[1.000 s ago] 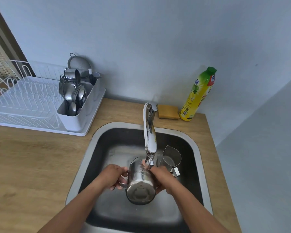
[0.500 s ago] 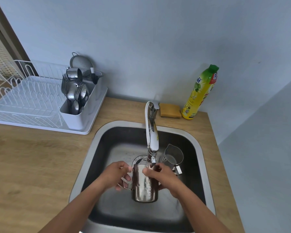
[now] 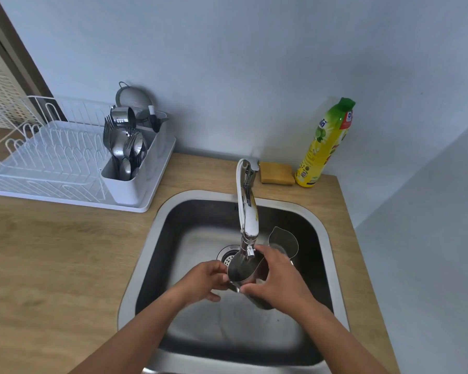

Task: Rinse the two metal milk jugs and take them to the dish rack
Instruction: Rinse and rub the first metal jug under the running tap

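Nearest the onlooker, both forearms reach over the front edge of the sink (image 3: 157,238). The left hand (image 3: 203,279) pinches the first jug (image 3: 242,268) at its left side, apparently at the handle. The right hand (image 3: 278,282) is curled round the body, thumb near the base and fingers up at the rim. Both hands are clamped on this jug, which hangs above the sink floor directly beneath the tap (image 3: 247,206) nozzle.

Orientation: the long axis is tilted, with the open mouth up and away to the left and the base down toward the near right. Whether water is running cannot be told.

Handling: thin, rigid steel, probably light when drained. It is slippery when wet, so the handle is the secure hold.

Just behind the right hand, the second jug (image 3: 283,242) stands upright on the sink floor, pouring lip pointing away.

Farther back on the countertop (image 3: 52,252) lie a sponge (image 3: 277,172) and a detergent bottle (image 3: 324,144). The dish rack (image 3: 52,157), with a filled cutlery holder (image 3: 127,168), sits well apart to the far left.
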